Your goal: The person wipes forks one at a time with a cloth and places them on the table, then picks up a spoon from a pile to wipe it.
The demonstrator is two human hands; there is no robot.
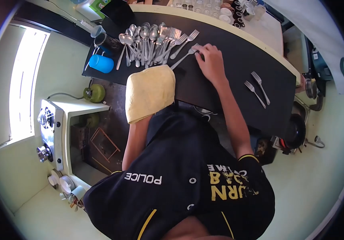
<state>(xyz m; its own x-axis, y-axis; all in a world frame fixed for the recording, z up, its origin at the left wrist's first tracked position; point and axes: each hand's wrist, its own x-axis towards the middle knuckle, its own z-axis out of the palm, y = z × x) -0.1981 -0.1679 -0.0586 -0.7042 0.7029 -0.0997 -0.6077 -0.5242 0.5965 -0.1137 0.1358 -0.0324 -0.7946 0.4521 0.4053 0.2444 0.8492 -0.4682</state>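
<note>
Nearest the cutlery, the right hand [211, 62] rests fingertips on a fork's tines [184, 58], not closed round it; its handle runs away toward the cloth [150, 93] that hides the left hand's grip, beside the heap of spoons [146, 42].

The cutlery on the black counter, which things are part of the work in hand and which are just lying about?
In hand: right hand on a fork; yellow cloth over the left hand; cutlery pile; two forks set apart.
Lying about: blue cup; green gas canister; stove.
</note>
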